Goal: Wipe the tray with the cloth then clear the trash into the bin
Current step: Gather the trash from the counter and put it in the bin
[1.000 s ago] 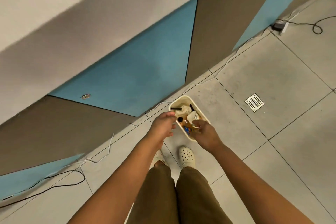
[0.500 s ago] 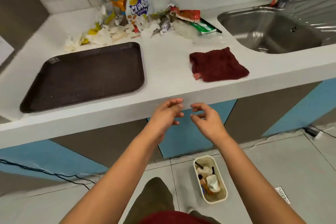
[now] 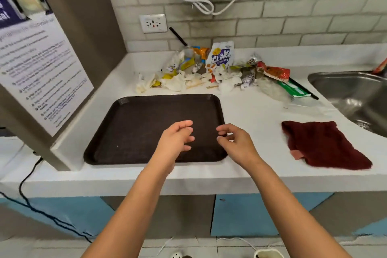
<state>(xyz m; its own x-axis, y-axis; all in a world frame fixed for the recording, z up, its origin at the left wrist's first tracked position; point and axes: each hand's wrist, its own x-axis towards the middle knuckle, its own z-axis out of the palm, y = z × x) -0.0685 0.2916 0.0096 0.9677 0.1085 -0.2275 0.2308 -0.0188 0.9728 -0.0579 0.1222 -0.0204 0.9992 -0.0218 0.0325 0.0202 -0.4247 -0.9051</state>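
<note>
White table (image 3: 251,115) carries everything: a steel sink (image 3: 354,98) sunk in at the right, a dark brown tray (image 3: 129,132) lying flat near the front edge, a heap of trash (image 3: 222,69) behind it along the tiled wall, and a dark red cloth (image 3: 322,144) lying to the tray's right, apart from it. Only the bin's rim (image 3: 267,253) shows, on the floor below. Both hands hover over the tray's right part, left (image 3: 174,142) and right (image 3: 236,144), fingers loosely curled and holding nothing.

Both hands, left hand (image 3: 176,139) and right hand (image 3: 235,142), hover empty over the brown tray (image 3: 129,132); maroon cloth (image 3: 322,144) and trash pile (image 3: 209,73) sit on the desk (image 3: 255,115).
</note>
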